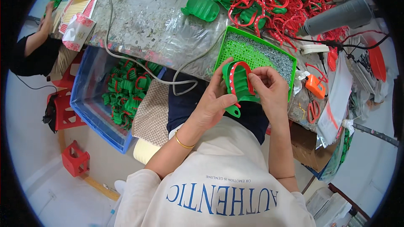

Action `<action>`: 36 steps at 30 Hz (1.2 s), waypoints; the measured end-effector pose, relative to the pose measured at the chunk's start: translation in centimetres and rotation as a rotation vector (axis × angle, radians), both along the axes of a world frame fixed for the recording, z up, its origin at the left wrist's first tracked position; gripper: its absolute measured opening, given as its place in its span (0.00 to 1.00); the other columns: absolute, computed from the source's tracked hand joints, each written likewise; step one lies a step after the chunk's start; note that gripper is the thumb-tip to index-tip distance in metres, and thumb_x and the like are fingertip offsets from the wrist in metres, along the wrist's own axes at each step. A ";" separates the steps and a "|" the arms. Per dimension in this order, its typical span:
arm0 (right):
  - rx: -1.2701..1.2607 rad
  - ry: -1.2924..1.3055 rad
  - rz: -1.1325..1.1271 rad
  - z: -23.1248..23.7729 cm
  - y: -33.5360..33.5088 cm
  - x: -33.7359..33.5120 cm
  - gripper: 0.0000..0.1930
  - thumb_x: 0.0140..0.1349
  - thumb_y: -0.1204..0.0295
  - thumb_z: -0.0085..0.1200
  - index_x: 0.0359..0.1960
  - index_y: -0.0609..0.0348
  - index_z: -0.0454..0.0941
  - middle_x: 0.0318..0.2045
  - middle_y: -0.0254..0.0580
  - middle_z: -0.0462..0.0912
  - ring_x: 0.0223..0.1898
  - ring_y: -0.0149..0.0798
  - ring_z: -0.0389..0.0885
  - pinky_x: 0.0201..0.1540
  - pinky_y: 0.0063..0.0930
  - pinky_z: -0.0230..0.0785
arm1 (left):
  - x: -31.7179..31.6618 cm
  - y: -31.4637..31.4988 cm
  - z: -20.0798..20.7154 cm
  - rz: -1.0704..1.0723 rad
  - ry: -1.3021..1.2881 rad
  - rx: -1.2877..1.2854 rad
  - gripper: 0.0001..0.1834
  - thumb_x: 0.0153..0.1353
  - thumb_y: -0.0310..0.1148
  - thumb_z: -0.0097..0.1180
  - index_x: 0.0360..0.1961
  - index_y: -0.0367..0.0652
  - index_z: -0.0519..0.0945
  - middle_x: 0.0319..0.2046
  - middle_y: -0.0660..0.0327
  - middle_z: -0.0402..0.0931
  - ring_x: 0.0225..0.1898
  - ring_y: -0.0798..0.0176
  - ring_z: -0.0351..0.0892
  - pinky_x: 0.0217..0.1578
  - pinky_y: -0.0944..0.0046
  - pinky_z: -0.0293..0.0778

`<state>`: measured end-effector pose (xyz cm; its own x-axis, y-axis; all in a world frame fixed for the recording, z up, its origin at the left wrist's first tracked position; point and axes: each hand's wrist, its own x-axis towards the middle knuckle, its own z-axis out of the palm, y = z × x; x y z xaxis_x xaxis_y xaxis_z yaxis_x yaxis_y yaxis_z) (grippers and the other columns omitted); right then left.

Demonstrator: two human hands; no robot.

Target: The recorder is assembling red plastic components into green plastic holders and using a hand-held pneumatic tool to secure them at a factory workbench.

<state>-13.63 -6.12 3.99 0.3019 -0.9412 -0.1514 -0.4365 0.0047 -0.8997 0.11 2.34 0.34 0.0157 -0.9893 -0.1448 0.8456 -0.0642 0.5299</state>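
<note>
In front of my body, my left hand [213, 102] is closed round one side of a ribbed, curved green plastic piece [240, 81]. A red strip with white tooth-like marks [238, 65] arches along that piece's edge. From the other side, the fingers of my right hand [270, 90] pinch the red strip near the rim. Just beyond both hands lies a bright green tray [248, 52], holding a heap of small silvery metal parts [275, 56] at its far and right side. My fingertips partly hide the piece.
Red strips [290, 0] are heaped at the back right beside a grey tool [338, 16]. One loose green piece [201, 6] lies mid-table. A blue crate [97, 113] at left holds assembled pieces. Scissors [313, 111] lie right; a cable [110, 29] crosses the table. Another person's arm [40, 35] shows far left.
</note>
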 end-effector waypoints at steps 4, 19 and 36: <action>-0.018 -0.005 0.002 -0.2 0.1 0.1 0.05 0.59 0.75 0.58 0.35 0.63 0.77 0.27 0.29 0.79 0.26 0.19 0.74 0.29 0.13 0.67 | 0.0 0.1 0.1 0.007 0.006 0.007 0.51 0.47 0.31 0.68 0.70 0.51 0.50 0.62 0.61 0.58 0.63 0.62 0.58 0.61 0.62 0.59; 0.043 -0.020 0.000 -0.7 0.3 0.0 0.04 0.59 0.76 0.58 0.34 0.63 0.77 0.27 0.30 0.79 0.26 0.19 0.74 0.30 0.13 0.67 | -0.1 0.2 0.1 0.014 -0.050 0.029 0.48 0.48 0.32 0.65 0.68 0.50 0.51 0.61 0.60 0.59 0.62 0.62 0.59 0.61 0.62 0.57; 0.004 -0.239 0.105 0.0 1.3 -2.1 0.11 0.57 0.79 0.56 0.42 0.60 0.70 0.33 0.32 0.73 0.33 0.23 0.71 0.36 0.17 0.67 | -0.6 1.4 -2.2 -0.189 0.503 -0.025 0.38 0.55 0.46 0.54 0.61 0.31 0.61 0.54 0.42 0.69 0.55 0.45 0.71 0.57 0.49 0.68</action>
<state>-15.78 -4.80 4.04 0.4260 -0.9022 -0.0673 -0.2094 -0.0260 -0.9775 -0.46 3.72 -1.91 -0.2282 -0.9714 -0.0651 0.9704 -0.2323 0.0652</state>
